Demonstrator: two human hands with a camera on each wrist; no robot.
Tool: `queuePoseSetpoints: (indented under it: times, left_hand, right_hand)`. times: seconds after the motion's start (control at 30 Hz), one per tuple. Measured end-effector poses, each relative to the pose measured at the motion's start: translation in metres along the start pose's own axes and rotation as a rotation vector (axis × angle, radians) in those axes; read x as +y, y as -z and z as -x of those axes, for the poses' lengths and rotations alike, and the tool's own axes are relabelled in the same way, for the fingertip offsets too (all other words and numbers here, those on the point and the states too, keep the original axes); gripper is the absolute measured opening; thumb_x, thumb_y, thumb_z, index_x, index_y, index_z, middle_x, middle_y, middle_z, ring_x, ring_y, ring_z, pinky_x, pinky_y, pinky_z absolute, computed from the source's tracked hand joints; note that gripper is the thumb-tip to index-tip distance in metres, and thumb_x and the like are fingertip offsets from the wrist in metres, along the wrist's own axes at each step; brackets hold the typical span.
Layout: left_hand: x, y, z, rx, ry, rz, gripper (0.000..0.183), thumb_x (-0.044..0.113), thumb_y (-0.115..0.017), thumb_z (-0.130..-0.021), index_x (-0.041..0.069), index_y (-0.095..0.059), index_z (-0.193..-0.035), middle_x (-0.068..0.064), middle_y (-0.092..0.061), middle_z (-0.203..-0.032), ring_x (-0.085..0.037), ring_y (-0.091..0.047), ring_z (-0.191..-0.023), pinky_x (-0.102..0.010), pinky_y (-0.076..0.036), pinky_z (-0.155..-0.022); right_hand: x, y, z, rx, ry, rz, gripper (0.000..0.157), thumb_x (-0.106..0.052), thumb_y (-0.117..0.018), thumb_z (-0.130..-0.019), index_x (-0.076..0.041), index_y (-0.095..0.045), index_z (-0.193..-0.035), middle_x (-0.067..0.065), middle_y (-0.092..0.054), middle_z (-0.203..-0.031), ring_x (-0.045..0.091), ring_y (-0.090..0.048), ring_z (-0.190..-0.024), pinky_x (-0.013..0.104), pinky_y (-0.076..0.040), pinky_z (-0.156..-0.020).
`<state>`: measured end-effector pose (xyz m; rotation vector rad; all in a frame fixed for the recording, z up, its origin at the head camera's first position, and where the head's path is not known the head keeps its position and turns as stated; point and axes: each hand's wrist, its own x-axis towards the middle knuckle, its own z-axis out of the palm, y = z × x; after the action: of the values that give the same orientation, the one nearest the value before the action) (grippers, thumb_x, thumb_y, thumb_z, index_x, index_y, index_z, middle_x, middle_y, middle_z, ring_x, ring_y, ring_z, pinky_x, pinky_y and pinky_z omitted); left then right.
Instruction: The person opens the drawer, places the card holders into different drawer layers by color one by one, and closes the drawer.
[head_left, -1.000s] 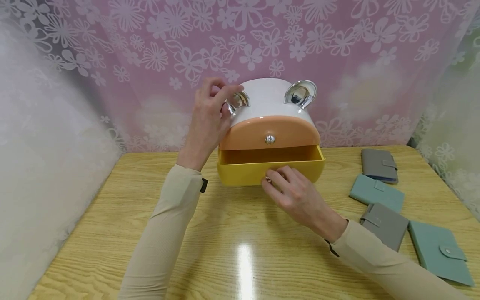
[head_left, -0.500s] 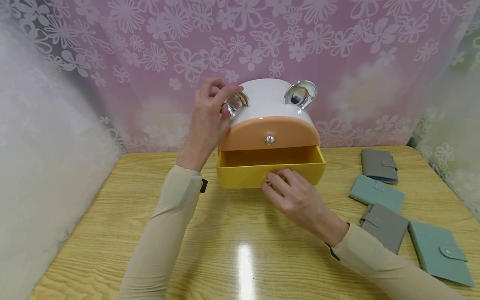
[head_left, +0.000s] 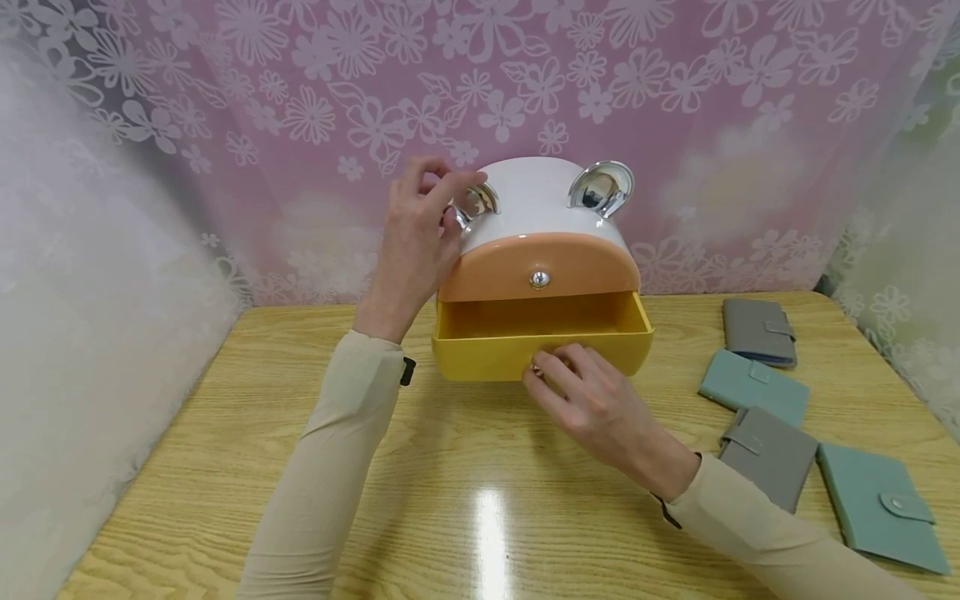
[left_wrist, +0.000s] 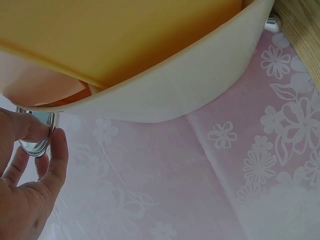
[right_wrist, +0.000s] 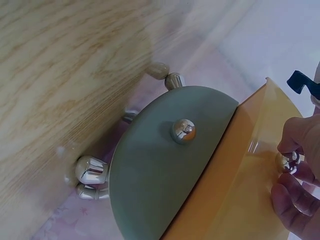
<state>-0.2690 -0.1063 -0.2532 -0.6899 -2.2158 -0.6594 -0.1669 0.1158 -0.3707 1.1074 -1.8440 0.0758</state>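
A small rounded drawer cabinet (head_left: 540, 187) with a white shell and silver ears stands at the back of the table. Its yellow middle drawer (head_left: 480, 358) is pulled partly out, and no contents show inside. My right hand (head_left: 600, 408) pinches the silver knob (right_wrist: 288, 162) on that drawer's front. With thumb and fingers, my left hand (head_left: 416, 225) grips the left silver ear (left_wrist: 37, 145). Above the yellow drawer is an orange drawer (head_left: 502, 271), closed, with its own knob. In the right wrist view, a grey-green drawer (right_wrist: 160, 175) below is closed too.
Several card wallets lie along the table's right side: a grey one (head_left: 757, 329), a teal one (head_left: 753, 387), another grey one (head_left: 772, 458) and a larger teal one (head_left: 881, 504). A pink floral curtain (head_left: 300, 167) hangs close behind the cabinet.
The yellow drawer has slid a little farther out toward me, with my right hand moving along on its knob. My left hand stays on the ear.
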Motion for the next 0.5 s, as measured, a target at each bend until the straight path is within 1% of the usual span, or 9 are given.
queuePoseSetpoints:
  times: [0.2, 0.37, 0.5]
  left_hand:
    - [0.0004, -0.0001, 0.0, -0.003, 0.007, -0.006, 0.041, -0.003, -0.057, -0.096, 0.02, -0.069, -0.128, -0.013, -0.052, -0.125, -0.031, -0.055, -0.113, -0.037, -0.05, -0.103]
    - [0.0005, 0.0, -0.0001, -0.003, 0.006, -0.009, 0.041, -0.003, -0.056, -0.096, 0.02, -0.069, -0.128, -0.013, -0.052, -0.125, -0.031, -0.056, -0.112, -0.037, -0.05, -0.103]
    - [0.0004, -0.0001, -0.0004, -0.003, 0.009, -0.005, 0.041, -0.003, -0.056, -0.096, 0.02, -0.07, -0.127, -0.013, -0.052, -0.125, -0.031, -0.056, -0.112, -0.037, -0.05, -0.102]
  right_hand:
    - [-0.0024, 0.0038, 0.0006, -0.036, -0.003, 0.004, 0.031, -0.003, -0.043, -0.108, -0.002, -0.074, -0.1, 0.014, -0.071, -0.102, 0.029, -0.064, -0.085, 0.035, -0.057, -0.073]
    - [-0.0032, 0.004, 0.0018, -0.024, -0.003, 0.006, 0.031, -0.003, -0.044, -0.107, -0.001, -0.074, -0.1, 0.014, -0.071, -0.102, 0.029, -0.064, -0.085, 0.035, -0.057, -0.073]
    - [-0.0038, 0.003, 0.0033, 0.009, -0.006, -0.013, 0.03, -0.002, -0.045, -0.107, 0.0, -0.074, -0.1, 0.015, -0.07, -0.102, 0.03, -0.063, -0.084, 0.036, -0.057, -0.071]
